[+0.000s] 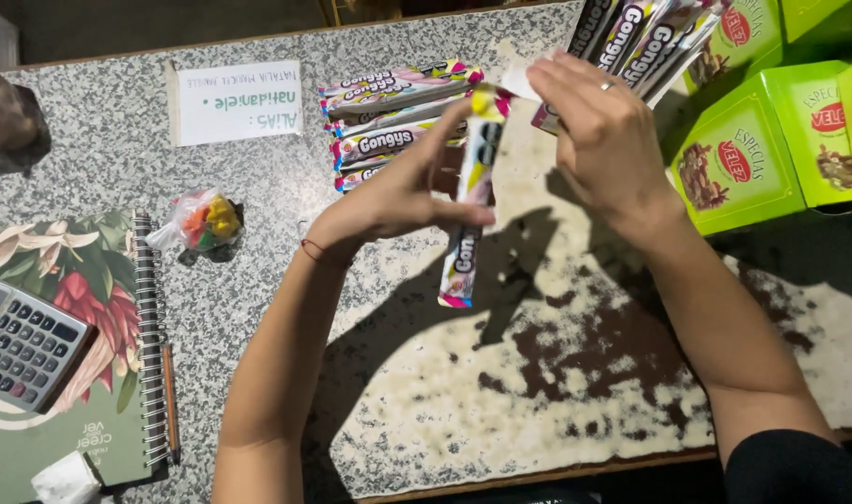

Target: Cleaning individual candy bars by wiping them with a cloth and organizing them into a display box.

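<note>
A long, narrow candy pack [470, 201] in white, pink, yellow and black wrapping hangs nearly upright above the bench, its lower end free and its top pinched. A small white slip [519, 82] sits at that top end. More packs [393, 121] of the same kind lie stacked side by side on the bench just behind it.

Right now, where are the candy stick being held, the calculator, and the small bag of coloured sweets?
candy stick [470, 219], head view, on the wrapper's middle below the left hand.
calculator [22, 347], head view, on its keypad.
small bag of coloured sweets [207, 220], head view, on the clear bag's centre.
</note>
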